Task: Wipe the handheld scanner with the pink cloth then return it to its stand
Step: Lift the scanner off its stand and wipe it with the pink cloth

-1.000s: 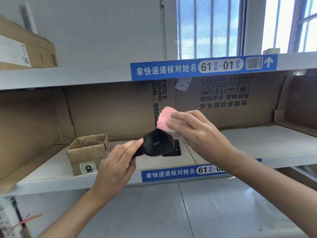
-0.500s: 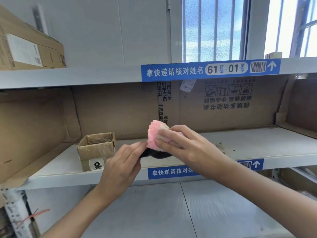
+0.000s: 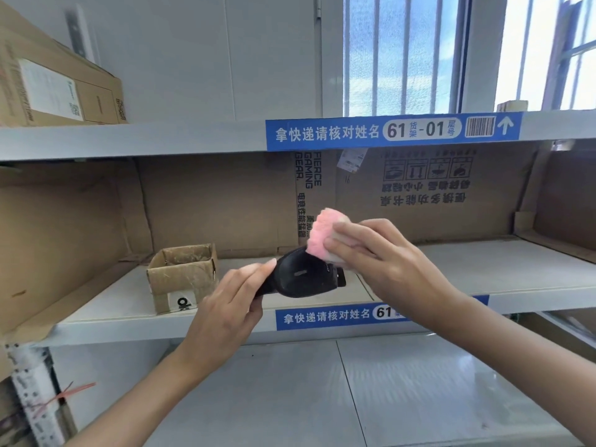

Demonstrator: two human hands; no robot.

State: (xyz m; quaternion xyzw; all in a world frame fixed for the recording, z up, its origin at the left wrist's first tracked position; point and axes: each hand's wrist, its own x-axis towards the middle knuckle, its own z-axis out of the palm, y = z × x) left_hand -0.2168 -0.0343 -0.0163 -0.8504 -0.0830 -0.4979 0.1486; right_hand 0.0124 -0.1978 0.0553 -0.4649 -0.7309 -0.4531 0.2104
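Note:
My left hand grips the handle of the black handheld scanner, holding it in front of the middle shelf with its rounded head pointing right. My right hand presses a folded pink cloth against the top right of the scanner's head. Behind the scanner, a small dark corner of its flat black stand shows on the shelf; the rest is hidden.
A small open cardboard box sits on the grey shelf left of the scanner. Flattened cardboard lines the shelf's back and sides. A larger box stands on the upper shelf at left. Barred windows are behind.
The pink cloth has slid from over the scanner's head to its upper right edge, uncovering the black head again. My left hand keeps its hold on the handle.

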